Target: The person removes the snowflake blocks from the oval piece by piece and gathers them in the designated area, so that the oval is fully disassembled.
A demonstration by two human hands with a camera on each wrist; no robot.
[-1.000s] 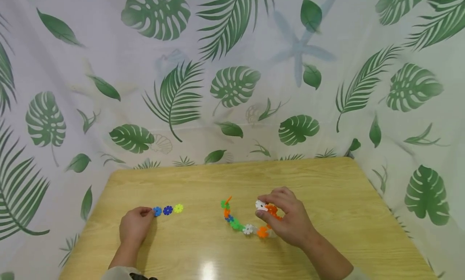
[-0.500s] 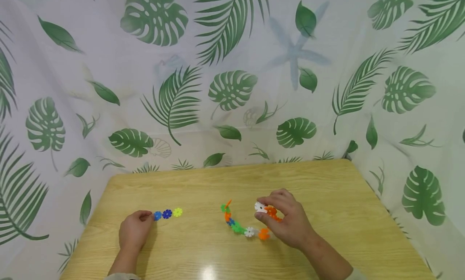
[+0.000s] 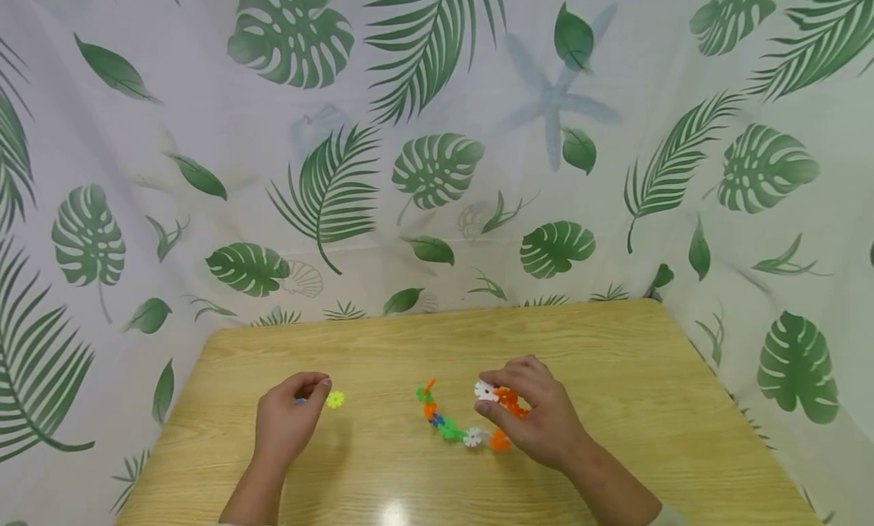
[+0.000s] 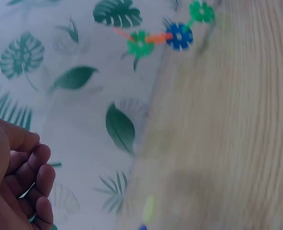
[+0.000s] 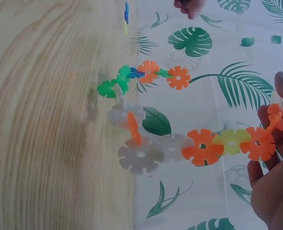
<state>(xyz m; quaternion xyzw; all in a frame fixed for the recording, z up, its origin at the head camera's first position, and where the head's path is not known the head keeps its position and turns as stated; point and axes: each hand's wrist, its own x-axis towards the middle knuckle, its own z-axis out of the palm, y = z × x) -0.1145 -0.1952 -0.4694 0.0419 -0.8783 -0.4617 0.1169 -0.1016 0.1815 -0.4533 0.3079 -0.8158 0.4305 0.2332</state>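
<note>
A: Legible markings: is anything showing in the head view, upper or lower half of the frame?
B: None. No text and no number is showing there.
A: Left wrist and right wrist views, frame edges included?
B: Same reading: no label, brand or sign is showing legibly in either.
</note>
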